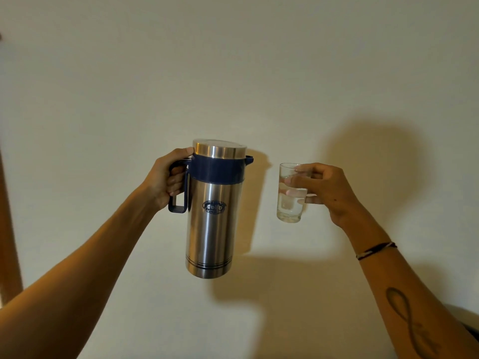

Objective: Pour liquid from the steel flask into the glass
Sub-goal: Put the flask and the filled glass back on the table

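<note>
A tall steel flask with a dark blue collar, blue handle and steel lid hangs upright in the air at the centre. My left hand is wrapped around its handle, thumb pressed near the lid. The small blue spout points right toward a clear glass. My right hand holds that glass upright by its upper half, fingers around it. The glass holds clear liquid to about half its height. A gap separates the spout from the rim of the glass.
A plain cream wall fills the background, with shadows of the flask and hand on it. A brown wooden edge runs down the far left. A thread bracelet circles my right wrist.
</note>
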Demonstrator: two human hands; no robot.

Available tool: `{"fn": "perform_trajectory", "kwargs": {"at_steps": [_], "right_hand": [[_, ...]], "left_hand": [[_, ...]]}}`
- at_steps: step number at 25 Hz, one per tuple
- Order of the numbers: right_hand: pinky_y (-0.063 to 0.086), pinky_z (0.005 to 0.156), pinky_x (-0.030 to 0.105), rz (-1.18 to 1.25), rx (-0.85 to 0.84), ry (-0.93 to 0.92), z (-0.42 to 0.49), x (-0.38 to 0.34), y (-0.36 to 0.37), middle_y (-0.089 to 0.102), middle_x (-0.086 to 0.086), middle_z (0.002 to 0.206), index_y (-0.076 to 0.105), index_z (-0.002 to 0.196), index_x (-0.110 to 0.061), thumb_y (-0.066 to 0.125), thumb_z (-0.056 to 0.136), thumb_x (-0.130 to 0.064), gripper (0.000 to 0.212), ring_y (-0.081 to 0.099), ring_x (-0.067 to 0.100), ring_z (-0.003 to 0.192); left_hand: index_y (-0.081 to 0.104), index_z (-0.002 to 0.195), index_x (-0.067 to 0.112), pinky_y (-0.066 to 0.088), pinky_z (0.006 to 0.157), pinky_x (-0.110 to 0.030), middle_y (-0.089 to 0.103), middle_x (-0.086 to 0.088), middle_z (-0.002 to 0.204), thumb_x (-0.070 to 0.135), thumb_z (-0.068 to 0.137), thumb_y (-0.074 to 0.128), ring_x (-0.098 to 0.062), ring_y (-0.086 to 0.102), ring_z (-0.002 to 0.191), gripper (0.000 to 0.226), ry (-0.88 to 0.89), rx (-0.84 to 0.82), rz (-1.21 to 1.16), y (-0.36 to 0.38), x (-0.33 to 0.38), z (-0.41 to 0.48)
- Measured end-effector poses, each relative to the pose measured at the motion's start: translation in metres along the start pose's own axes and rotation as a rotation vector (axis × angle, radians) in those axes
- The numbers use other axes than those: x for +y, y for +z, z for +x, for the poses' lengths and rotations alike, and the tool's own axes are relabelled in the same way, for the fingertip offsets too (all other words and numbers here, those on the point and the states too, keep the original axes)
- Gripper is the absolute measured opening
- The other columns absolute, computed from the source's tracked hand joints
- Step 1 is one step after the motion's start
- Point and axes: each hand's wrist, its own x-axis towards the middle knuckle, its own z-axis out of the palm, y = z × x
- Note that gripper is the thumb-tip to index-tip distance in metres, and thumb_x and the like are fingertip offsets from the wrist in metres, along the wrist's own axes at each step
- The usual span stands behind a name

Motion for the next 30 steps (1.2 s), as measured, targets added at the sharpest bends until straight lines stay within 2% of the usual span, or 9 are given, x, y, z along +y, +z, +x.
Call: {"fn": "perform_trajectory", "kwargs": {"at_steps": [5, 8, 13, 16, 21, 24, 26, 28, 30], "right_hand": [[0.066, 0.072, 0.029, 0.022, -0.064, 0.079, -0.039, 0.067, 0.015, 0.087, -0.001, 0.111, 0.079, 0.121, -0.017, 0.101, 0.071, -0.017, 0.055, 0.086, 0.02, 0.095], [0.067, 0.085, 0.033, -0.006, -0.082, 0.134, -0.086, 0.139, 0.032, 0.085, 0.0, 0.116, 0.078, 0.122, -0.02, 0.103, 0.069, -0.018, 0.058, 0.083, 0.019, 0.104], [0.066, 0.098, 0.039, -0.135, -0.16, 0.367, -0.195, 0.289, 0.069, 0.077, 0.004, 0.128, 0.071, 0.131, -0.015, 0.102, 0.072, -0.013, 0.067, 0.075, 0.024, 0.119], [0.065, 0.097, 0.039, -0.168, -0.206, 0.548, -0.274, 0.381, 0.091, 0.077, 0.001, 0.128, 0.07, 0.132, -0.018, 0.102, 0.071, -0.01, 0.069, 0.073, 0.02, 0.12], [0.063, 0.095, 0.035, -0.267, -0.277, 0.823, -0.408, 0.52, 0.124, 0.073, -0.003, 0.128, 0.064, 0.13, -0.03, 0.101, 0.073, -0.012, 0.07, 0.07, 0.021, 0.119], [0.059, 0.1, 0.035, -0.321, -0.322, 0.913, -0.472, 0.588, 0.138, 0.07, 0.003, 0.136, 0.064, 0.135, -0.022, 0.098, 0.076, -0.006, 0.07, 0.067, 0.026, 0.125], [0.057, 0.105, 0.043, -0.368, -0.357, 0.965, -0.511, 0.624, 0.145, 0.067, 0.005, 0.14, 0.062, 0.14, -0.014, 0.096, 0.077, -0.001, 0.072, 0.064, 0.026, 0.129], [0.055, 0.106, 0.039, -0.399, -0.4, 1.023, -0.535, 0.648, 0.149, 0.064, 0.001, 0.141, 0.059, 0.143, -0.012, 0.094, 0.079, -0.001, 0.074, 0.061, 0.024, 0.131], [0.052, 0.105, 0.034, -0.413, -0.416, 1.022, -0.555, 0.664, 0.151, 0.061, -0.002, 0.138, 0.057, 0.144, -0.013, 0.093, 0.079, 0.0, 0.075, 0.058, 0.021, 0.13]], "left_hand": [[0.037, 0.047, 0.022, 0.024, 0.033, -0.021, 0.032, 0.007, 0.038, 0.06, 0.079, 0.066, -0.009, 0.023, 0.032, 0.058, -0.16, 0.077, -0.039, -0.021, -0.071, -0.031], [0.047, 0.046, 0.022, 0.028, 0.034, -0.02, 0.034, 0.008, 0.039, 0.063, 0.084, 0.065, -0.009, 0.028, 0.033, 0.059, -0.311, 0.237, -0.076, -0.039, -0.157, -0.079], [0.066, 0.071, 0.019, 0.049, 0.051, -0.019, 0.065, 0.01, 0.051, 0.047, 0.097, 0.061, -0.003, 0.064, 0.049, 0.039, -0.554, 0.568, -0.047, -0.061, -0.32, -0.187], [0.068, 0.073, 0.018, 0.053, 0.055, -0.02, 0.071, 0.006, 0.06, 0.041, 0.094, 0.059, -0.009, 0.068, 0.063, 0.033, -0.7, 0.676, -0.038, -0.075, -0.408, -0.256], [0.054, 0.074, 0.015, 0.043, 0.043, -0.014, 0.061, 0.013, 0.044, 0.044, 0.086, 0.055, -0.007, 0.059, 0.043, 0.031, -0.917, 0.798, 0.025, -0.1, -0.542, -0.371], [0.057, 0.07, 0.014, 0.041, 0.05, -0.024, 0.059, 0.01, 0.044, 0.044, 0.083, 0.055, -0.015, 0.056, 0.049, 0.033, -0.979, 0.822, 0.037, -0.114, -0.606, -0.423], [0.064, 0.056, 0.022, 0.039, 0.043, -0.018, 0.058, 0.011, 0.043, 0.041, 0.084, 0.055, -0.011, 0.055, 0.04, 0.035, -0.995, 0.811, 0.04, -0.117, -0.638, -0.446], [0.066, 0.045, 0.025, 0.04, 0.04, -0.015, 0.059, 0.011, 0.043, 0.037, 0.085, 0.053, -0.008, 0.057, 0.038, 0.045, -1.012, 0.798, 0.069, -0.116, -0.661, -0.459], [0.066, 0.052, 0.021, 0.041, 0.039, -0.015, 0.059, 0.011, 0.042, 0.035, 0.085, 0.052, -0.008, 0.057, 0.038, 0.039, -0.991, 0.817, 0.09, -0.117, -0.676, -0.466]]}}
